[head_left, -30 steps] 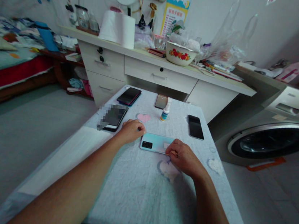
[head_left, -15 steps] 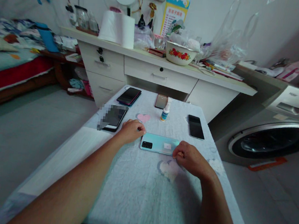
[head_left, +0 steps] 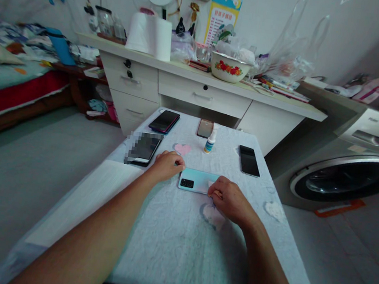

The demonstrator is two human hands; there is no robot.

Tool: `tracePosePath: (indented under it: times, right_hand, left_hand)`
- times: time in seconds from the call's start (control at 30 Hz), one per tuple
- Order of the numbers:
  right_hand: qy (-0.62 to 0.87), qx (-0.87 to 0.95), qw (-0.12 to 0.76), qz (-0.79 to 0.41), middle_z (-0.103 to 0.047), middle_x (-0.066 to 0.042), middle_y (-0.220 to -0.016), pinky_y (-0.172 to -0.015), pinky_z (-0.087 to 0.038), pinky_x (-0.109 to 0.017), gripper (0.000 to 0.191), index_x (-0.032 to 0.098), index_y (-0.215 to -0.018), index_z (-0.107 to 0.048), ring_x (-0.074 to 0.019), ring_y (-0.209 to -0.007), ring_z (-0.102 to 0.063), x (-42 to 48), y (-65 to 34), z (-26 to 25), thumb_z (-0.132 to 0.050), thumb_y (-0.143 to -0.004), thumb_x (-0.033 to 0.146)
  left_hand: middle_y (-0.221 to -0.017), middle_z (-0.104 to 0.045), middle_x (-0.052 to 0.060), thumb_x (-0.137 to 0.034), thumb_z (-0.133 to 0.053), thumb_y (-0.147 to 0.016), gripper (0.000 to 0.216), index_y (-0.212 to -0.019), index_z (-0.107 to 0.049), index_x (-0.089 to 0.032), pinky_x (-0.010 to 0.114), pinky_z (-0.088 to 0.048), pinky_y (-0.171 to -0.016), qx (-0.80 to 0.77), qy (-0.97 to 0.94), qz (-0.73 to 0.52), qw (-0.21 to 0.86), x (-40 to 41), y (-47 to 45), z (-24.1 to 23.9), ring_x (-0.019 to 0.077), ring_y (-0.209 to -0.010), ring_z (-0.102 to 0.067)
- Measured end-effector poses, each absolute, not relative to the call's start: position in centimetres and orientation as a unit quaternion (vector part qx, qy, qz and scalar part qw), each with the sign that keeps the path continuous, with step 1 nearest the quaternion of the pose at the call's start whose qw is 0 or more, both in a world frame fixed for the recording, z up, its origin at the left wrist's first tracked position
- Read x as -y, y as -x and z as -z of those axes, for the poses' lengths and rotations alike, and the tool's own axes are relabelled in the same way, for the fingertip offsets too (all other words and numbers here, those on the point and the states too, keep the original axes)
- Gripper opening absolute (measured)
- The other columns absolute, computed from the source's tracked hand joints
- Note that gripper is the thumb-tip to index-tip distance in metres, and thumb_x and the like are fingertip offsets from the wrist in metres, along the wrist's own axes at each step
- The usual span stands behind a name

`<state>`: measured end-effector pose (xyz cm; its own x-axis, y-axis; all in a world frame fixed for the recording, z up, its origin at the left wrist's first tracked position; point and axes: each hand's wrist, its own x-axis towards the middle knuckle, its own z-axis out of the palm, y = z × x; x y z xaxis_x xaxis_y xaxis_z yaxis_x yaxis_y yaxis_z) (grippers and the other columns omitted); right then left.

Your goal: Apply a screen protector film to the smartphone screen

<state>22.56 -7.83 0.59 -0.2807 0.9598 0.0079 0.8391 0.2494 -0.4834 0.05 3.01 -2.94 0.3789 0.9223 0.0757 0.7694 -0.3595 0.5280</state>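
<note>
Left hand [head_left: 168, 164]: fingers curled under, nearly a fist. Fingertips butt against the camera end of the light-blue phone [head_left: 194, 181]. It braces the phone and does not wrap round it.

Right hand [head_left: 229, 201]: fingers bunched together, tips down on the phone's other end, at a small white patch [head_left: 211, 184] on its back. Cannot tell whether the patch is pinched or only touched.

Phone lies face down, flat on the white cloth of the table [head_left: 176, 251], crosswise between the two hands.

Step in hand, as I judge it: fingertip work on the phone's back at the patch, with the left hand as stop.

Any further stroke calls for a firm left-hand brace, since the phone could slide on the cloth, and for light pressure.

Beyond the hands: small bottle [head_left: 209, 143] upright, pink heart [head_left: 182, 149], black phone [head_left: 249, 161] to the right, all apart from the work.
</note>
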Motion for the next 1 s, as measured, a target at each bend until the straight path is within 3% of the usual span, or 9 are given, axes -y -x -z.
tracePosePath:
  times: [0.63,1.0]
  right_hand:
    - [0.524,0.808,0.205,-0.174,-0.057,-0.004,-0.090,-0.074,-0.042,-0.023,0.022,0.016,-0.086,-0.069,-0.0127,-0.078,-0.055,7.2,-19.2,1.1,-0.053,-0.081,0.002]
    - [0.540,0.807,0.176,-0.164,-0.059,-0.005,-0.091,-0.075,-0.042,-0.023,0.025,0.016,-0.086,-0.071,-0.0131,-0.078,-0.057,7.3,-20.2,0.5,-0.052,-0.080,0.001]
  left_hand:
    - [-0.098,-0.070,0.003,-0.032,-0.056,-0.078,0.019,-0.081,-0.072,-0.022,0.035,-0.039,-0.088,-0.529,-0.805,-0.173,0.204,-2.9,-0.2,2.8,0.0234,-0.098,-0.058]
    - [-0.097,-0.070,0.003,-0.032,-0.056,-0.078,0.019,-0.080,-0.072,-0.023,0.035,-0.040,-0.087,-0.528,-0.805,-0.179,0.203,-3.2,0.0,3.2,0.0232,-0.098,-0.058]
